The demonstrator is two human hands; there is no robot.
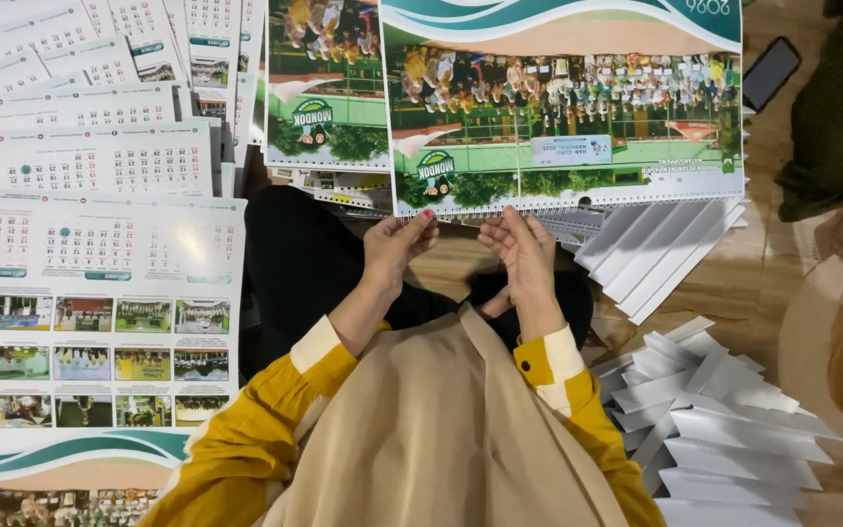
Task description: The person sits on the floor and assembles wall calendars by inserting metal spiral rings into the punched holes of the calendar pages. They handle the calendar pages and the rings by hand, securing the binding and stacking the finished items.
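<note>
Left hand (397,242) and right hand (524,249) — each grip pinched on the calendar (558,146) wire-bound edge.

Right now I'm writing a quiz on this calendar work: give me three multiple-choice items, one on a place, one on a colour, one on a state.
1. Where do the grey folded strips lie?
A on the person's right
B on the left
C on the lap

2. What colour are the sleeves?
A blue
B mustard yellow
C red

3. How do the hands meet the calendar?
A both at its wire-bound edge
B one only
C neither

Answers:
A, the grey folded strips fan out on the right.
B, the sleeves are yellow with cream cuffs.
A, the left hand and right hand pinch the calendar at that edge.
</note>
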